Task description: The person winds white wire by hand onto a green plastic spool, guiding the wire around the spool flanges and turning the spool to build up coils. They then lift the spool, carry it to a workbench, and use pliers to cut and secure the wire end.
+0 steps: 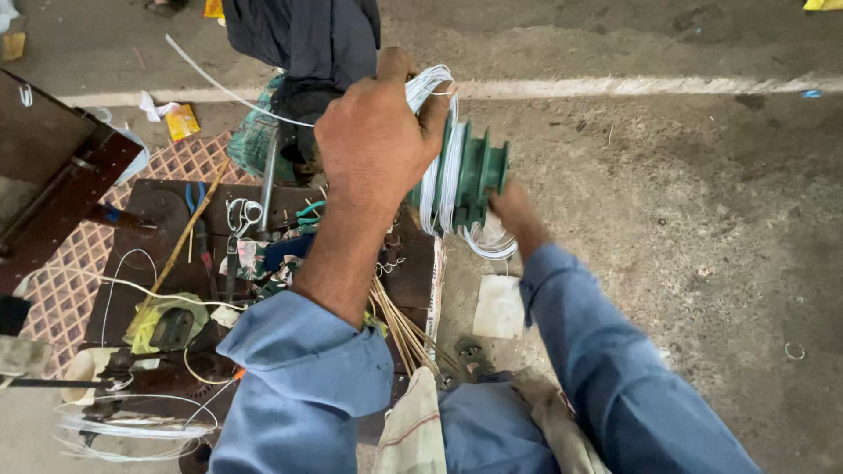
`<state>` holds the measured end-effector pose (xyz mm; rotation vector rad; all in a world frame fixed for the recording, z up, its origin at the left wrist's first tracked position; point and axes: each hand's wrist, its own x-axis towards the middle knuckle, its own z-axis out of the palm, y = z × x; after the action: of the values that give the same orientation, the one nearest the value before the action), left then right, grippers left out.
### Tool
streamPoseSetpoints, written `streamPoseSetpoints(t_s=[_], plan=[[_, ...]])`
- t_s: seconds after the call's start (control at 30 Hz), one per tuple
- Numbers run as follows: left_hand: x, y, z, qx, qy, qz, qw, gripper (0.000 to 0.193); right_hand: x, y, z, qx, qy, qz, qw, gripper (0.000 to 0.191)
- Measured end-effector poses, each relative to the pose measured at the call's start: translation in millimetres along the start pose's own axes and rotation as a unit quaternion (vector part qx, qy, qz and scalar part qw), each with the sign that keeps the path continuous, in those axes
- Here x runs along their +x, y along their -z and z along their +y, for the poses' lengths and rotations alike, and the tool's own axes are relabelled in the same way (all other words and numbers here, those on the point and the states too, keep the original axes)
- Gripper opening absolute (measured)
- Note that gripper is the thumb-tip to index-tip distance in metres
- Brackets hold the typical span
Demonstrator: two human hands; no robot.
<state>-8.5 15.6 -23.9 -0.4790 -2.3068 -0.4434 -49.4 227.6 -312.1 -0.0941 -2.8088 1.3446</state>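
Hands grip a green spool (474, 175) wound with white wire (436, 167).
Left hand (378, 140) clamps the wire coils; right hand (514, 211), mostly hidden, supports the spool's far-right side.

Roadside repair workshop: bare concrete ground (702, 228), scattered pliers (195, 200), scissors (241, 215), wire coils (132, 430).

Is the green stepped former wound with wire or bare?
Wound: white wire coils sit in the green former's grooves, under the left hand.
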Motion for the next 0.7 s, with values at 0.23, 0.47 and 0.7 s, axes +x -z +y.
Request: streamPoseSetpoints(t_s=[0.23,0.47,0.7], plan=[[-1.5,-2.2,0.7,0.013,0.002,0.009,1.0,0.041,-138.1,-47.0,-54.8,0.073,0.001,-0.028,0.997,0.021],[0.7,-2.0,1.2,0.026,-0.011,0.002,1.0,0.04,-159.9,84.0,-174.7,-0.271,0.441,0.007,0.855,0.012],[-0.2,5.3,3.6,0.039,0.018,-0.018,0.999,0.041,-49.7,186.7,-205.1,-0.154,0.498,0.1,0.848,0.034]])
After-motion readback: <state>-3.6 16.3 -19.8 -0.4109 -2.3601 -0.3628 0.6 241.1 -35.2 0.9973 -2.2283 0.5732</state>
